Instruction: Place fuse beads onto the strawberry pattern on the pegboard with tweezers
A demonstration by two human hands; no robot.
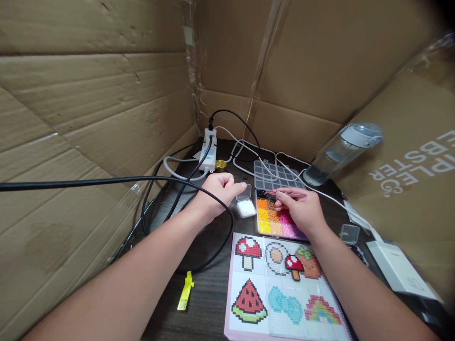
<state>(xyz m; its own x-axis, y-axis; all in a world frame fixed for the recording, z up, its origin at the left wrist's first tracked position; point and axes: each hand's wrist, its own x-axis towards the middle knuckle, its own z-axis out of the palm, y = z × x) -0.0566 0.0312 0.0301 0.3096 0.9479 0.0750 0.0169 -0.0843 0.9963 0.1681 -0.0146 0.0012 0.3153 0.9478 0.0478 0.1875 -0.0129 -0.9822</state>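
Note:
My right hand (300,206) grips pink tweezers (288,192). The tweezers' tips reach over the black beads at the top left of a sectioned bead box (263,232) holding orange, yellow, brown, pink and purple beads. My left hand (220,192) is closed with its thumb stretched out; whatever its fingers may hold is hidden. Close to that thumb lies a small clear lid (244,192), hinged to or beside a small case of white beads (246,209). Below the box rests a pattern sheet (248,300) with a clear pegboard (266,284) over it, on which a small bead mushroom (295,267) sits.
A black cable (106,180) crosses over my left forearm. Behind stand a power strip (208,151), a yellow-lidded tin (221,164) and a water bottle (337,154). The bead box's lid (273,175) lies open. A white adapter (400,267) is at right; cardboard walls (305,61) surround the table.

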